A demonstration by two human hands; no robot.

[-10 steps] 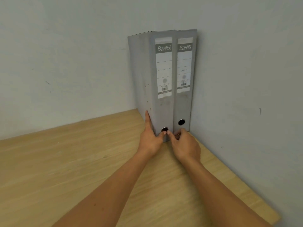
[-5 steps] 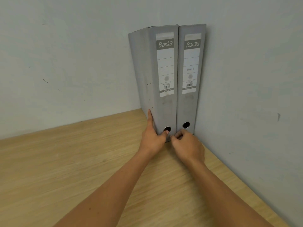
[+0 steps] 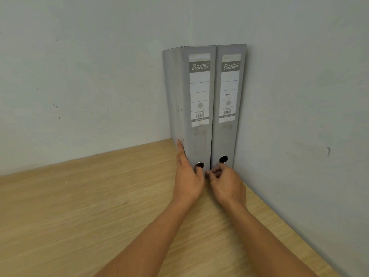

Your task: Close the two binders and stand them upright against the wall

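Two closed grey Bantex binders stand upright side by side in the corner of the wooden table [image 3: 79, 206]. The right binder [image 3: 226, 140] rests against the right wall. The left binder [image 3: 197, 140] stands pressed against it. My left hand [image 3: 187, 176] holds the left binder's bottom corner, fingers flat along its side cover and thumb at the spine's finger hole. My right hand [image 3: 225, 180] is curled at the foot of the two spines, its fingertips touching the bottom of the right binder just below its finger hole.
Pale grey walls [image 3: 299, 96] meet in the corner behind the binders. The table's right edge runs along the right wall. Bare wood lies to the left of my arms.
The view has shifted slightly, so the binders sit lower in the frame. Both hands stay at the base of the binders; the binders stand a little straighter than one second ago.
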